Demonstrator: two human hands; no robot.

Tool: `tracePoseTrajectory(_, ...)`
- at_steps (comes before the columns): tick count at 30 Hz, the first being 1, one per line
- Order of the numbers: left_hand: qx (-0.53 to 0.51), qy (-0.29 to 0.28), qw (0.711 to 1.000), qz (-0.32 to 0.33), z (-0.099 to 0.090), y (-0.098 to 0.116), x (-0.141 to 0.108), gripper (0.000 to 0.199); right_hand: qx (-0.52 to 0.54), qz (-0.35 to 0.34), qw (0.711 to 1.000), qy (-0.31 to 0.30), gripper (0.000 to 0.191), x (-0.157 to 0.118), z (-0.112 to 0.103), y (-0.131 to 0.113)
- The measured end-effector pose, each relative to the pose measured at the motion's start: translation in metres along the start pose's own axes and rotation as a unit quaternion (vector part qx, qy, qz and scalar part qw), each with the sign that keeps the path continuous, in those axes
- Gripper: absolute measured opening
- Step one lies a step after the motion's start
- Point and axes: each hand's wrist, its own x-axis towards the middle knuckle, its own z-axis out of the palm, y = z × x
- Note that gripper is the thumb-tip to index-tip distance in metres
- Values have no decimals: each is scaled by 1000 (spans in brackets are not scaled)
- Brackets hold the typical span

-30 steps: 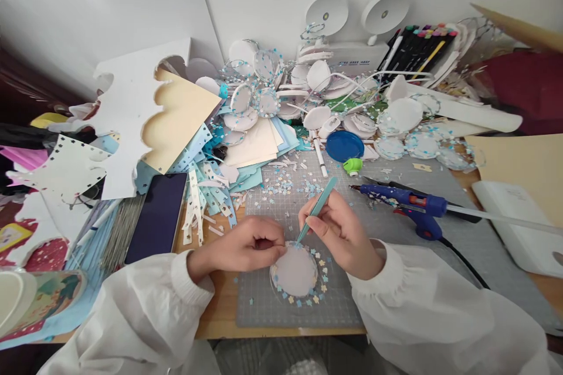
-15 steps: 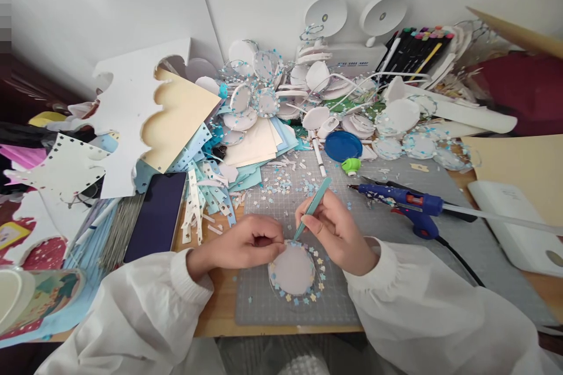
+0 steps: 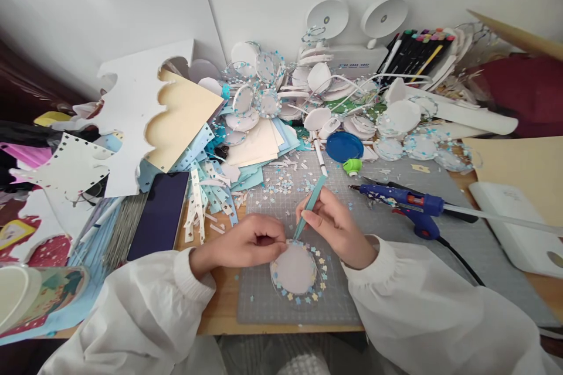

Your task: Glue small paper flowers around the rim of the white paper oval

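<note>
A white disc (image 3: 295,269) lies on the grey cutting mat (image 3: 259,304), ringed by wire loops carrying small blue, cream and white paper flowers. My left hand (image 3: 253,240) is closed in a pinch at the disc's upper left edge, its fingertips on the rim and wire. Teal tweezers (image 3: 312,205) are gripped in my right hand (image 3: 336,225), their tips pointing down to the flowers on the disc's top edge. Whether a flower sits between the tips is too small to tell. Loose paper flowers (image 3: 281,186) are scattered on the mat beyond my hands.
Right of my hands lies a blue hot glue gun (image 3: 409,202) with its cord. A green cap (image 3: 352,166), a blue lid (image 3: 344,146) and a white marker (image 3: 319,157) lie farther back. Finished-looking discs (image 3: 400,116) pile up by the wall. A phone (image 3: 159,214) rests at left.
The view has shifted slightly. The tweezers dip a little lower at the disc's top edge, while my left hand keeps its pinch there.
</note>
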Motion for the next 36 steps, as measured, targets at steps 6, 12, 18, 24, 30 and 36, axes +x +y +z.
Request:
tracePoseTrajectory(6,-4,-1,1000,9,0,0,0,27,12,16,1000,-15,22,0,0,2)
tracePoseTrajectory(12,5,-2,1000,7,0,1,-1,28,22,31,999,-14,24,0,0,2)
tracePoseTrajectory(18,6,1,1000,12,0,2,0,29,11,41,998,-36,22,0,1,1)
tracePoseTrajectory(24,16,-4,1000,14,-1,0,0,29,-11,41,998,-35,24,1,1,1)
tracePoseTrajectory(30,17,-4,1000,11,-1,0,0,29,-21,23,999,-30,24,0,1,0)
tracePoseTrajectory(36,15,-15,1000,13,-2,3,1,32,-28,-16,993,115,23,5,-4,-4)
